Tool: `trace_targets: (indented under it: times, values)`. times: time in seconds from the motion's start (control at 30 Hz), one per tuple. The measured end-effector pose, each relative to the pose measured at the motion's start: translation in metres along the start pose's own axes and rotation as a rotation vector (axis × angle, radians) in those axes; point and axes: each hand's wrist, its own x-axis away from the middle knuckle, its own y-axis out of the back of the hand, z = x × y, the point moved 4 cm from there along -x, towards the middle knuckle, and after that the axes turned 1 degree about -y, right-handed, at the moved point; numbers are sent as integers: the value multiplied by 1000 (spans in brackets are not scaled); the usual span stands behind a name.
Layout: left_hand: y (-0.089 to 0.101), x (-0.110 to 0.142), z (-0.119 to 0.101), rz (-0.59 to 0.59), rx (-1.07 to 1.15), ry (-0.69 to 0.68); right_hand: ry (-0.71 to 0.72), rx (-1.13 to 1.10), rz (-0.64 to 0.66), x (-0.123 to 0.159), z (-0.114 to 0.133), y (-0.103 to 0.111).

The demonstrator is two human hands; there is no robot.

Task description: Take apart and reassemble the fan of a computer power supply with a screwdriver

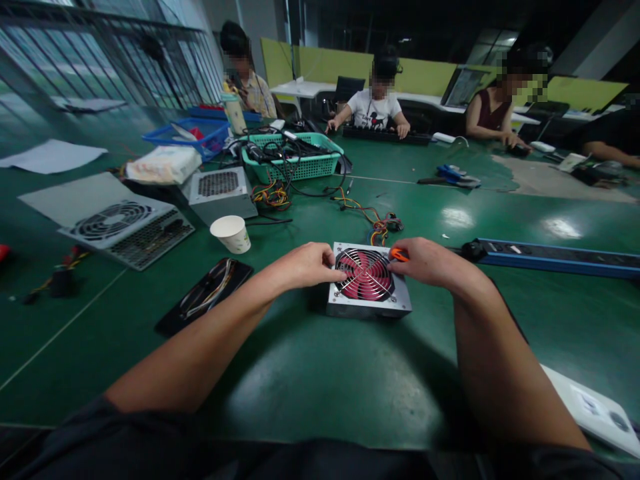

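A silver computer power supply unit (370, 309) lies on the green table in front of me, its red-bladed fan (364, 275) facing up under a round wire grille. My left hand (315, 264) grips the unit's left side, with the thumb over the grille's edge. At the right side, my right hand (425, 261) is closed around a small orange object (400, 254); most of it is hidden, so its kind cannot be made out. The fingertips of that hand touch the unit's top right edge. Coloured cables (381, 223) run out from behind the unit.
Left stand a paper cup (231, 235), an opened power supply (125, 223), another unit (220, 193) and a black tray-like piece with wires (205, 297). Behind is a green basket (295, 170) of cables. A blue-black power strip (550, 257) lies right. Several people sit across the table.
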Motion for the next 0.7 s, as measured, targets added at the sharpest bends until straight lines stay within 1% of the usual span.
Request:
trace_targets:
  times: [0.23, 0.53, 0.7]
  values:
    - [-1, 0, -1, 25, 12, -31, 10, -21, -10, 1, -3, 0]
    - [2, 2, -5, 13, -20, -33, -10, -35, -12, 5, -2, 6]
    - [2, 2, -4, -5, -73, -33, -17, -47, 16, 8, -1, 7]
